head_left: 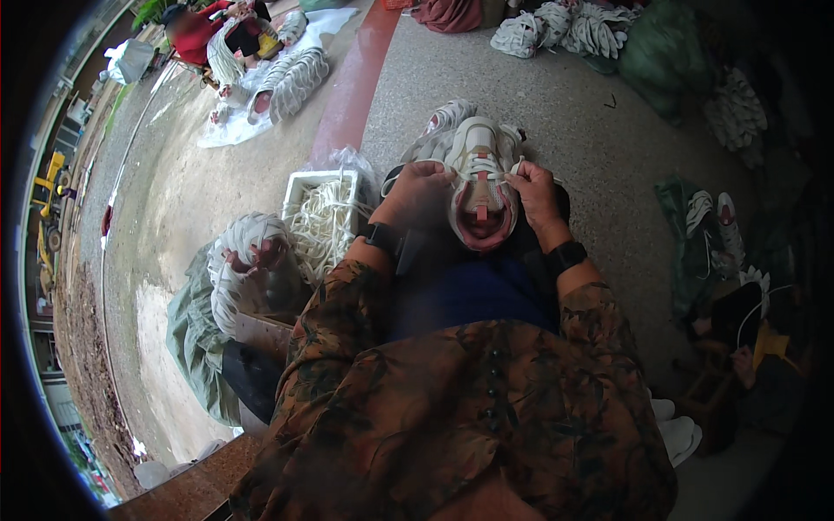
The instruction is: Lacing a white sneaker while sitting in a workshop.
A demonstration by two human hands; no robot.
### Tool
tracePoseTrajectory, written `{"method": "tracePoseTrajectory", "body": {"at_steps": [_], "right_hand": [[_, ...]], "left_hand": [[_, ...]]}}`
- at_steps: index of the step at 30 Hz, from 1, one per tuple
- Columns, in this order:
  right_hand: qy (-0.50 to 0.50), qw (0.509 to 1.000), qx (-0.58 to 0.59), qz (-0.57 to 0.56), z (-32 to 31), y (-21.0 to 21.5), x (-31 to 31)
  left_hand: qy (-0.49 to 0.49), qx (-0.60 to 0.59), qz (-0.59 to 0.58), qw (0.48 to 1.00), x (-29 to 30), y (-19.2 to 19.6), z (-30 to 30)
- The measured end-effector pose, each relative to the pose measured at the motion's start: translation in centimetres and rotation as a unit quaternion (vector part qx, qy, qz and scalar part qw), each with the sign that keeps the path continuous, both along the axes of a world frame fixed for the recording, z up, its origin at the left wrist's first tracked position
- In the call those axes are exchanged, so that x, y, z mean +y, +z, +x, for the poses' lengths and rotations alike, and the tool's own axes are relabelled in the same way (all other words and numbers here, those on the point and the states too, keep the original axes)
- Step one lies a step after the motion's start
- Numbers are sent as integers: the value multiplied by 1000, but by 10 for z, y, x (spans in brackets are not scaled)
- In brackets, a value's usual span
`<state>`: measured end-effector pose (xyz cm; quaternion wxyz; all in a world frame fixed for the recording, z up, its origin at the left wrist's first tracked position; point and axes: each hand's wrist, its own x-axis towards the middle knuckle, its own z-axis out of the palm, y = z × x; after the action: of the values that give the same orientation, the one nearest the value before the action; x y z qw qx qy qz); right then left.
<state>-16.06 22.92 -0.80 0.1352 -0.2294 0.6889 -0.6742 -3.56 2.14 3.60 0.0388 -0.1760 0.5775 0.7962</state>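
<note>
A white and beige sneaker (464, 146) with a pink lining and tongue rests on my lap, its toe pointing away from me. White shoelace (484, 165) crosses its upper through the front eyelets. At the shoe's left side, my left hand (417, 193) is closed in a pinch on the lace. Opposite it, my right hand (536, 195) pinches the lace close to the right row of eyelets. The fingertips of both hands partly hide the lace. Just beyond the sneaker lie more pale shoes (452, 113), partly covered by it.
Left of my lap, a white foam box (295, 184) holds loose white laces (323, 221). Nearer stands a grey-green sack (195, 317) beside stacked shoes (248, 260). A person (200, 39) sits far left by shoe rows (300, 82). Green sack (665, 61) lies far right; another person's hand (744, 365) shows lower right.
</note>
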Motion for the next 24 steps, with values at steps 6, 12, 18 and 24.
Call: {"method": "tracePoseTrajectory", "body": {"at_steps": [6,12,18,24], "right_hand": [[-70,851,465,232,11,16,-14],[-54,933,199,294,7,22,-20],[-76,866,398,293,38,30,-11],[-45,850,405,335,44,29,-6]], "left_hand": [[33,30,14,999,3,-12,-1],[79,67,-47,993,14,-8,1],[96,73,-76,990,21,-12,-2],[97,59,-336,935,24,-19,-12]]}}
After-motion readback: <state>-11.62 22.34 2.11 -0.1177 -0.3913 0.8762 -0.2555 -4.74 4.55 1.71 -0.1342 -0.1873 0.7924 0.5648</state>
